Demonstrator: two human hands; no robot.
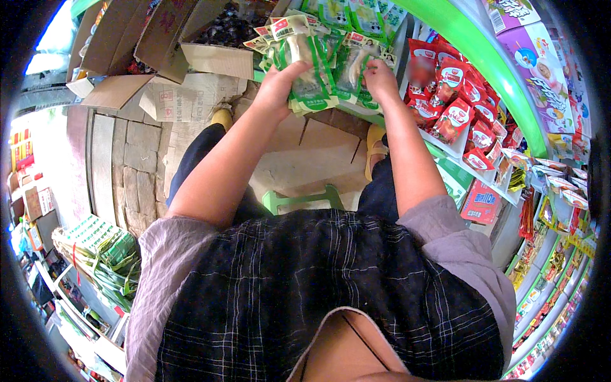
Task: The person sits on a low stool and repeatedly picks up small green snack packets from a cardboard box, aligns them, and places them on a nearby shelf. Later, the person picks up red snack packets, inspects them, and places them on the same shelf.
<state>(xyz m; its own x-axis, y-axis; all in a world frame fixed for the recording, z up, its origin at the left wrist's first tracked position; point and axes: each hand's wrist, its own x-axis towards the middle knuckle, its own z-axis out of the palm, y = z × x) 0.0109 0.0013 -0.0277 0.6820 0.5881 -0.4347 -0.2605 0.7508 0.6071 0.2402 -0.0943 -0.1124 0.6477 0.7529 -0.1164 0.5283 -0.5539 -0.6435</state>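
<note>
My left hand [280, 88] grips a fanned stack of green and clear plastic snack packets [312, 88], its thumb lying across the top one. The packets bear writing and seem to hold pale chicken feet. To the right, my right hand [381, 80] pinches the right edge of a similar green packet [347, 71]. That packet is beside the stack, over the front edge of a display shelf. Its lower side is partly hidden by the stack and the shelf edge. More green packets [363, 21] lie on the shelf just beyond both hands.
Red snack packets [451, 76] fill the shelf section at right, under a curved green rim [506, 71]. Open cardboard boxes [119, 43] stand at upper left. A green plastic stool [329, 195] is between my legs. Leafy green vegetables [107, 281] lie at lower left.
</note>
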